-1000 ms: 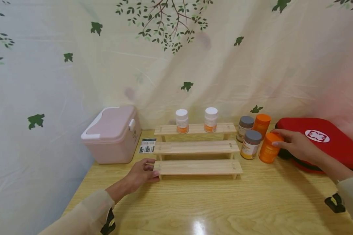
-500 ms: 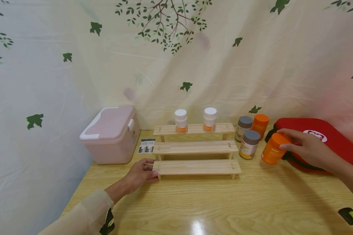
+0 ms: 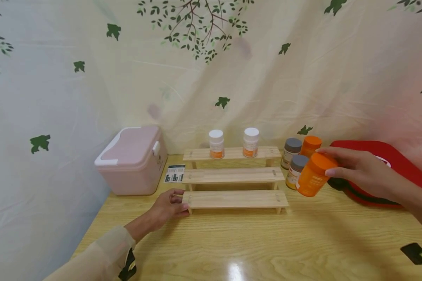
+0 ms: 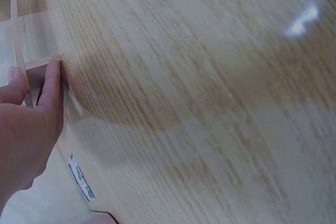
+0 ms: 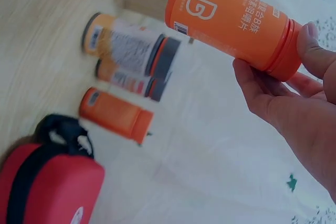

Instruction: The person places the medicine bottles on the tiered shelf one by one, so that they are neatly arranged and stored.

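Observation:
My right hand (image 3: 363,171) grips an orange bottle (image 3: 314,175) by its lid, tilted and lifted off the table; in the right wrist view, thumb and fingers pinch the cap end of this orange bottle (image 5: 231,22). Behind it stand two grey-lidded bottles (image 3: 291,150) and a second orange bottle (image 3: 310,143). At the left end of the three-tier wooden rack (image 3: 233,200), my left hand (image 3: 167,208) holds the lowest step; the left wrist view has its fingers around the rack's corner (image 4: 42,69). Two white-lidded bottles (image 3: 216,144) stand apart on the top step.
A pink lidded box (image 3: 131,164) sits at the back left, with a printed card (image 3: 175,173) between it and the rack. At the right lies a red first-aid case (image 3: 358,150). A leaf-patterned cloth (image 3: 183,97) hangs behind the wood-grain table (image 3: 211,242).
My right hand has raised the orange bottle off the table, and it has moved left, in front of a grey-lidded bottle. The left hand stays at the rack's end.

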`<state>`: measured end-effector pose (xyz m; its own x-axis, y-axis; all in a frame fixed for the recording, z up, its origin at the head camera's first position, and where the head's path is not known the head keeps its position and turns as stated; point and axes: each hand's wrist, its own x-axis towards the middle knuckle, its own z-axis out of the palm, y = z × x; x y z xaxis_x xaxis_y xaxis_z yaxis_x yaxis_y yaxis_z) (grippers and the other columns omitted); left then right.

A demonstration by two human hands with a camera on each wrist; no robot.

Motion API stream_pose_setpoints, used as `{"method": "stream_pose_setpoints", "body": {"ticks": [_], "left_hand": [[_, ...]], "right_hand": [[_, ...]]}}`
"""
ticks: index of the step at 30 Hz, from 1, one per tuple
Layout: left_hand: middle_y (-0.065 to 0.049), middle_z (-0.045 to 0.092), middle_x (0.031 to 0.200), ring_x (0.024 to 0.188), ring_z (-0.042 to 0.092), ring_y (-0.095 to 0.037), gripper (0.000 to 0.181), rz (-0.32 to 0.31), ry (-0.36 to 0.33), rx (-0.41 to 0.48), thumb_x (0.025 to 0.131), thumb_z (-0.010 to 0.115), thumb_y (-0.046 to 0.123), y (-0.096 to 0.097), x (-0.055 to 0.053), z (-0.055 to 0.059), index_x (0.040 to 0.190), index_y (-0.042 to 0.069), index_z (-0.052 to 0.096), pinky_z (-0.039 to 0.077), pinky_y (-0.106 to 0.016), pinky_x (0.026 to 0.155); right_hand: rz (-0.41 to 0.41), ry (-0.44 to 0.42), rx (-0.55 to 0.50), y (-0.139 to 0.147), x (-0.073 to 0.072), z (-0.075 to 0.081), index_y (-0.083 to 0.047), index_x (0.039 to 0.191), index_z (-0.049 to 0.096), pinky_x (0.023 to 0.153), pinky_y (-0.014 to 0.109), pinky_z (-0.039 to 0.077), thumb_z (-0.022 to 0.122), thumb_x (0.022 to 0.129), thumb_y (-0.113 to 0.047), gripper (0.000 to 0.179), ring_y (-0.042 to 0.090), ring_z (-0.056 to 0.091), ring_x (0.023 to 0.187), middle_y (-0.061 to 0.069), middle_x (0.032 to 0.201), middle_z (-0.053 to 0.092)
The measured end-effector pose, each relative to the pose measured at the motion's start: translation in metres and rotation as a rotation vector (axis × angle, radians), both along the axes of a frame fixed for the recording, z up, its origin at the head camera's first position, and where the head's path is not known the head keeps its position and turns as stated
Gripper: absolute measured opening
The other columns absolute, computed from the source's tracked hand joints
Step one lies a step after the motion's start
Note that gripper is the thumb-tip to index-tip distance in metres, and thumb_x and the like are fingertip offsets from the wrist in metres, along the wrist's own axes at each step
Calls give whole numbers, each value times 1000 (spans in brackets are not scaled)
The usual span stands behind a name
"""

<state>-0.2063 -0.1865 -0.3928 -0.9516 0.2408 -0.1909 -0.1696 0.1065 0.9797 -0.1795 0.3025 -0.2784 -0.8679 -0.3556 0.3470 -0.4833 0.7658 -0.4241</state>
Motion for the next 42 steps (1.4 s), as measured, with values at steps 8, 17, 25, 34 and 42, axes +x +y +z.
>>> {"method": "stream_pose_setpoints", "body": {"ticks": [8, 17, 25, 34, 42], "left_hand": [[-22, 55, 105, 91, 64, -26, 49, -2, -1, -4, 92, 54, -11, 0, -1, -2, 136, -9, 33, 56, -47, 87], [-23, 55, 105, 90, 65, -27, 48, 11, -6, -8, 92, 55, -11, 1, -1, -4, 136, -9, 34, 57, -47, 86], [-23, 56, 105, 92, 65, -27, 47, 13, -6, -14, 92, 55, -12, 1, 1, -4, 134, -10, 35, 56, -48, 86], [-24, 56, 108, 94, 65, -29, 48, 6, -6, -12, 92, 55, -11, 1, 1, -3, 135, -9, 34, 56, -48, 86], [-26, 56, 109, 95, 64, -30, 46, 16, 1, -25, 92, 54, -11, 2, -1, 0, 134, -9, 35, 57, -47, 86]], "right_hand": [[126, -116, -133, -42, -3, 17, -16, 143, 47, 79, 11, 52, 67, 91, -16, 56, 1, 58, 101, 13, 127, 57], [273, -174, -222, -96, -23, 20, -3, 140, 48, 87, 21, 54, 66, 91, -12, 53, 29, 58, 109, 13, 126, 57], [265, -246, -237, -133, -49, 14, -8, 143, 46, 95, 43, 53, 64, 93, -20, 54, 28, 56, 114, 12, 131, 57], [259, -233, -235, -169, -69, 12, -3, 137, 50, 96, 44, 52, 66, 92, -15, 50, 28, 57, 109, 14, 125, 59], [300, -218, -293, -195, -79, 9, 0, 131, 56, 93, 44, 52, 68, 89, -7, 44, 30, 58, 104, 15, 120, 61]]}}
